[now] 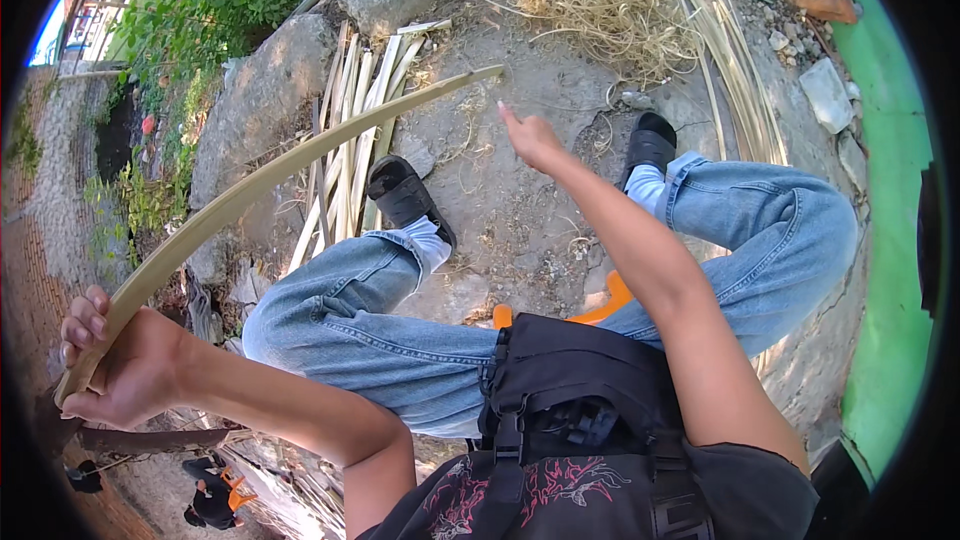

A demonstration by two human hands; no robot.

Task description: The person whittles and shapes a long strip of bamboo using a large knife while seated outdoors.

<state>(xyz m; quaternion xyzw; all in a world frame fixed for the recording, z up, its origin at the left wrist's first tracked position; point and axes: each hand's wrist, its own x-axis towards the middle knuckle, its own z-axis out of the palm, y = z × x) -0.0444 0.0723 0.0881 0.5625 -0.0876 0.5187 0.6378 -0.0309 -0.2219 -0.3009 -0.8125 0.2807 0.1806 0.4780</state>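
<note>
My left hand (110, 360) is closed around the near end of a long pale bamboo strip (270, 180), which curves up and to the right, its tip ending above the ground ahead of me. My right hand (532, 140) is stretched forward over the dirt between my feet, fingers loosely apart, holding nothing; its index finger points away. It is nearest to the strip's far tip. I am seated, knees in blue jeans spread, with black sandals (400, 190) and white socks on my feet.
A bundle of split bamboo strips (350, 140) lies beyond my left foot. More strips (735, 70) and a heap of thin shavings (610, 0) lie ahead to the right. Rocks (260, 90) and plants are on the left, a green wall (890, 190) on the right.
</note>
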